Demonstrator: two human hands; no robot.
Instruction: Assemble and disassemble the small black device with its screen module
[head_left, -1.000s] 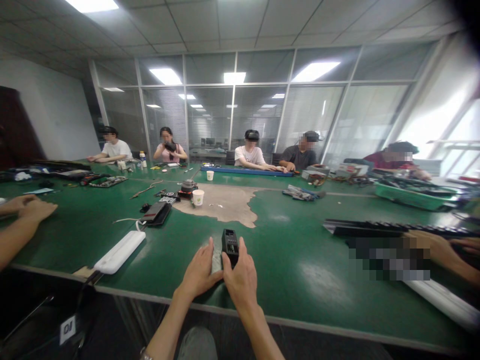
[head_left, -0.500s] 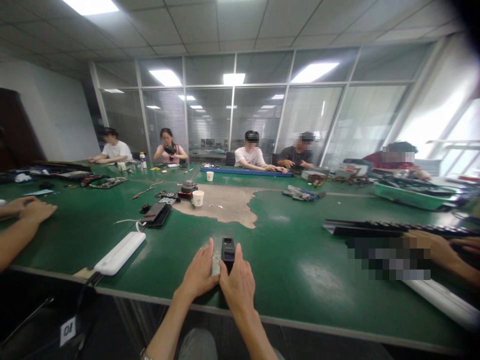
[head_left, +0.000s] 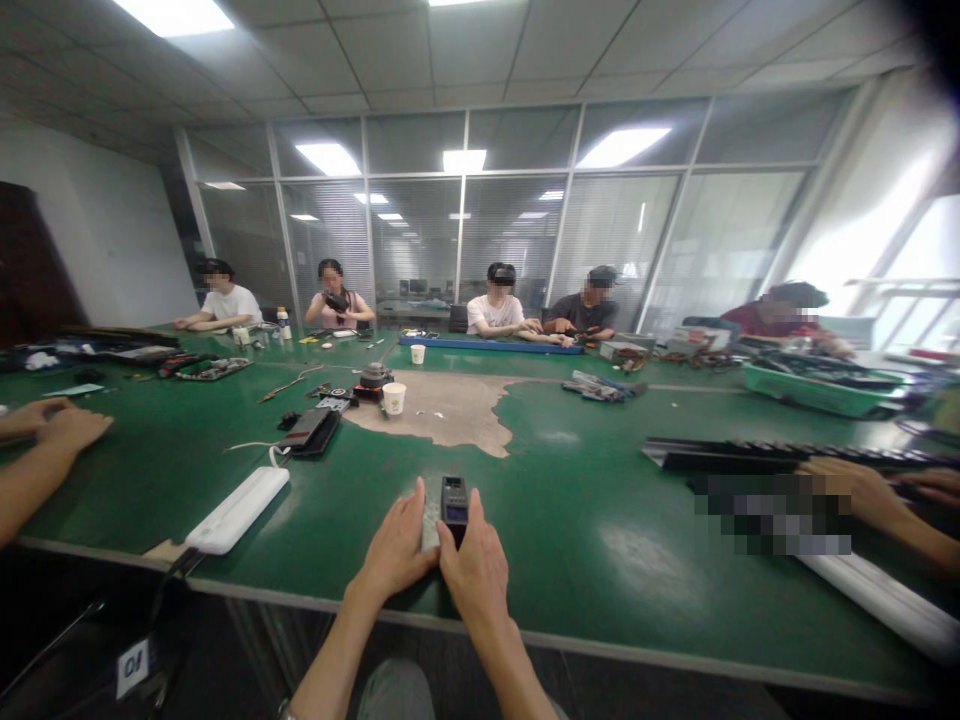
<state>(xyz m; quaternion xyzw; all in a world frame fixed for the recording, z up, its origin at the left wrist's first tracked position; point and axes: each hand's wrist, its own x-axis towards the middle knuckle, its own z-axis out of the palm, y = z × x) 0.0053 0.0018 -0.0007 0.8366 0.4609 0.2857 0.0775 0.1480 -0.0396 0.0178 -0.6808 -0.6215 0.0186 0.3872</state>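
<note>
Head view. Black oblong device (head_left: 454, 497): hard-edged, two dark rectangular panels; over the glossy green tabletop (head_left: 555, 580), clasped by right hand (head_left: 476, 565). Left hand (head_left: 391, 545): open, just left of device. Beyond device: paper cup (head_left: 394, 399), tapered; tan patch (head_left: 457, 415), ragged-edged.

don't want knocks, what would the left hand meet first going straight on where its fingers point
Probably the flat brown patch on the green table; the left hand may pass above it, as height is unclear.
</note>
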